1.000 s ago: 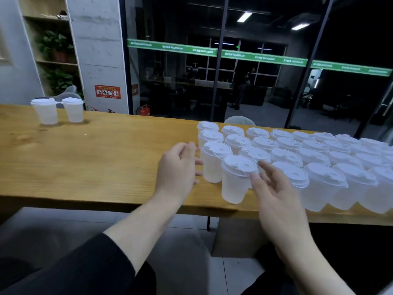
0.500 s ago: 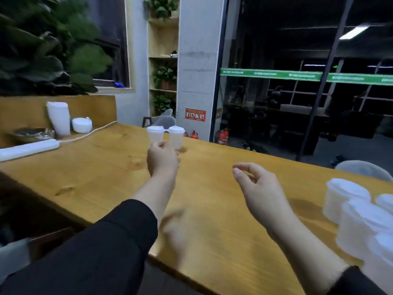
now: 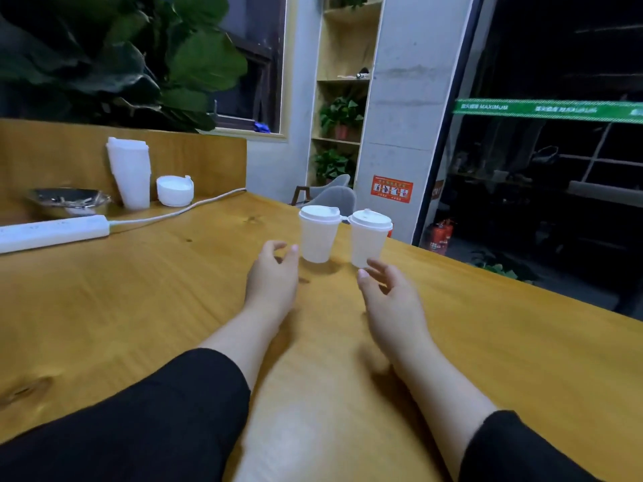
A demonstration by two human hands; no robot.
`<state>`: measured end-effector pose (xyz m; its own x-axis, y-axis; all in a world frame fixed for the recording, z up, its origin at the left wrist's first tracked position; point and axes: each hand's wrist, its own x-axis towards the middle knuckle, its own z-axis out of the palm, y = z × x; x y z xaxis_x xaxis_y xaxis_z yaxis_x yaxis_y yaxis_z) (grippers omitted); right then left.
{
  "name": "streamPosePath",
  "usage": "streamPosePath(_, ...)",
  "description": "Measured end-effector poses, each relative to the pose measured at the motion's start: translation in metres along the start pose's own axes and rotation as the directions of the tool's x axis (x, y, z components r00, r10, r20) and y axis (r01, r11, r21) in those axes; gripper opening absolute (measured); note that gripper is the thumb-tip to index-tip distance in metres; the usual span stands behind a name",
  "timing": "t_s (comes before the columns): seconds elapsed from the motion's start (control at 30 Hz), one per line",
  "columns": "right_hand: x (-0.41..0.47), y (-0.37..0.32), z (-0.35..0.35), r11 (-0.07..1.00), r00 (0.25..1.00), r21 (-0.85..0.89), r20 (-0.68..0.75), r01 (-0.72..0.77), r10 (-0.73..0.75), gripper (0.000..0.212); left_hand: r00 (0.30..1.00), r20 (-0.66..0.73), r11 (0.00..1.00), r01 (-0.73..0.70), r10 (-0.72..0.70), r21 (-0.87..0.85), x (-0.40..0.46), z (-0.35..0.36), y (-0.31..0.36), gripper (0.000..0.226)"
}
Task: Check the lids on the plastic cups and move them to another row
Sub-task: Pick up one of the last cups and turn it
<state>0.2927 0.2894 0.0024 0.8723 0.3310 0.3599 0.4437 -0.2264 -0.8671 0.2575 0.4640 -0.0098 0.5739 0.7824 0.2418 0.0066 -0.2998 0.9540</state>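
Two lidded white plastic cups stand side by side near the far edge of the wooden table point(image 3: 139, 307): the left cup point(image 3: 318, 234) and the right cup point(image 3: 368, 238). My left hand point(image 3: 273, 273) is just in front and left of the left cup, fingers loosely curved, holding nothing. My right hand point(image 3: 389, 297) is just in front of the right cup, fingers spread toward its base, also holding nothing. Neither hand touches a cup. The large group of cups is out of view.
At the table's back left lie a white power strip point(image 3: 52, 233) with its cable, a metal bowl point(image 3: 68, 201), a stack of white cups point(image 3: 129, 172) and a stack of lids point(image 3: 175, 190). A wooden partition rises behind them. A grey chair point(image 3: 335, 198) stands beyond the far edge.
The view has swung left, away from the large group of cups, to the two cups. Both hands have moved up close in front of these two cups.
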Motion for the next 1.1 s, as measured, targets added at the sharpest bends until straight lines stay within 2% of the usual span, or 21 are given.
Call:
streamPosePath(0.13,0.06,0.005,0.054,0.99,0.997,0.116,0.027,-0.08,0.078,0.048,0.997,0.031,0.98,0.076,-0.072,-0.182,0.036,0.023,-0.007,0.044)
streamPosePath(0.23,0.095,0.004,0.079,0.982,0.993,0.15,0.031,-0.119,0.116,0.035,0.995,0.067,0.967,0.085,-0.071,-0.239,0.052,0.035,-0.008,0.055)
streamPosePath(0.33,0.119,0.009,0.09,0.977,0.99,0.161,0.038,-0.14,0.136,0.035,0.988,0.129,0.961,0.113,-0.082,-0.254,0.063,0.044,-0.006,0.062)
streamPosePath(0.5,0.123,0.014,0.099,0.973,0.991,0.19,0.056,-0.132,0.123,0.02,0.981,0.175,0.948,0.127,-0.078,-0.29,0.065,0.048,0.001,0.059)
streamPosePath(0.57,0.116,0.013,0.098,0.974,0.993,0.194,0.049,-0.118,0.11,0.022,0.991,0.128,0.946,0.089,-0.051,-0.312,0.062,0.045,0.003,0.055)
streamPosePath(0.67,0.096,0.006,0.09,0.967,0.997,0.243,0.032,-0.076,0.07,0.01,0.995,0.089,0.939,0.072,-0.045,-0.337,0.054,0.035,0.006,0.048)
streamPosePath(0.87,0.025,-0.007,0.05,0.984,0.999,0.179,-0.041,0.007,0.001,0.024,0.992,0.098,0.93,0.108,-0.078,-0.351,-0.003,0.028,0.029,0.048)
streamPosePath(0.97,-0.019,-0.012,0.007,0.983,0.994,0.185,-0.109,-0.011,0.031,0.016,0.988,0.146,0.915,0.109,-0.055,-0.388,-0.055,0.031,0.048,0.05)
streamPosePath(1.03,-0.051,-0.015,-0.025,0.989,0.983,0.144,-0.176,-0.017,0.042,0.024,0.977,0.208,0.902,0.122,-0.037,-0.414,-0.096,0.036,0.061,0.036)
streamPosePath(1.1,-0.086,-0.018,-0.057,0.995,0.972,0.089,-0.227,-0.046,0.065,0.028,0.961,0.274,0.89,0.153,-0.033,-0.429,-0.139,0.042,0.073,0.038)
